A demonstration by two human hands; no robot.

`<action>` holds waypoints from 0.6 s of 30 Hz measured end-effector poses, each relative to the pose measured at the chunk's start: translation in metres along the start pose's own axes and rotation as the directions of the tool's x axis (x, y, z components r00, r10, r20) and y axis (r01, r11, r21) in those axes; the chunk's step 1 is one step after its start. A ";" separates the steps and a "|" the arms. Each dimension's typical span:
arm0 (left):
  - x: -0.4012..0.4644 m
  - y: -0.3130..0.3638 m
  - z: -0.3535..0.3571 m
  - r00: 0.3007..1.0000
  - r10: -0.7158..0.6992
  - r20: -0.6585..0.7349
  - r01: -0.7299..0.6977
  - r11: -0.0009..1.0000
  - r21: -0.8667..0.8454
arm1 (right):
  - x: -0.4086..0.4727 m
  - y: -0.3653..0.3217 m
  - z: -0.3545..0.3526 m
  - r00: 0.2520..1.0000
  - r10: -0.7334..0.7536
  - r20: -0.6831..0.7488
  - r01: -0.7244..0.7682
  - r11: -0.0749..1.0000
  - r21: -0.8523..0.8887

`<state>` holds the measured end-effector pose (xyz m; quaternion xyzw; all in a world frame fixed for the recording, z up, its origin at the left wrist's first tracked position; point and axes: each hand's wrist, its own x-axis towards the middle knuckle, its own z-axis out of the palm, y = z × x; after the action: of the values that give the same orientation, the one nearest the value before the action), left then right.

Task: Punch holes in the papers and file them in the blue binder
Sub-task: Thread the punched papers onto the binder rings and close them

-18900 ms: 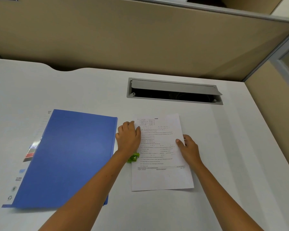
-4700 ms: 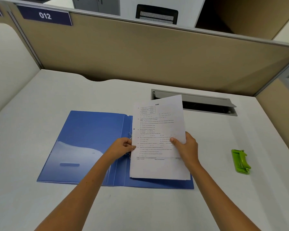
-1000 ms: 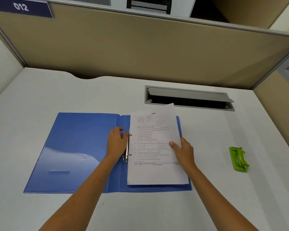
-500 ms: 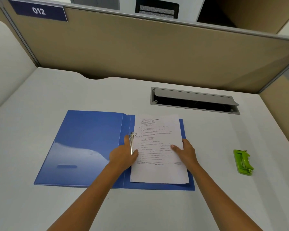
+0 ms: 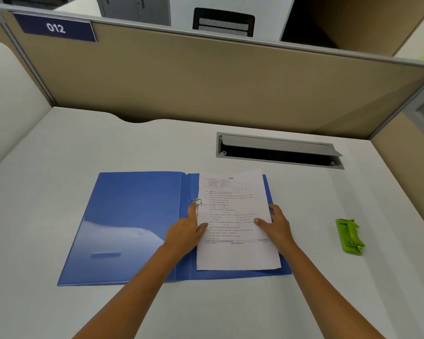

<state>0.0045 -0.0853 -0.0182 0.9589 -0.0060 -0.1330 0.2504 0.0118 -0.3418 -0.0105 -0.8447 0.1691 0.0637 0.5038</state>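
Papers (image 5: 235, 221) lie on open blue binder (image 5: 132, 221), right half, long axis 12-to-6. Ring bar (image 5: 197, 212) runs along their 9 o'clock edge. Left hand (image 5: 185, 234), nearer, pinches it; right hand (image 5: 275, 226) presses sheets flat, fingers relaxed. Green punch (image 5: 349, 236) idle at 3 o'clock on counter (image 5: 59, 148).

Colours and patterns, desk 012

Blue binder (image 5: 132, 216), glossy inside cover; white paper (image 5: 235, 253) with black printed text; silver ring (image 5: 196, 201); lime-green hole punch (image 5: 349, 236) at right; pale grey desk (image 5: 59, 148); beige partition (image 5: 206, 81); navy label (image 5: 56, 28), white digits; grey cable tray (image 5: 279, 143).
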 end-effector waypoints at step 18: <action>0.016 0.074 -0.034 0.986 0.122 0.111 0.024 0.563 -0.826 | -0.049 -0.076 0.035 0.912 -0.106 0.396 0.063 0.991 0.121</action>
<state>0.0330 -0.1348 0.0423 0.7168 0.0105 -0.1877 0.6714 -0.0054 -0.2672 0.0492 -0.7925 0.0283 0.2049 0.5738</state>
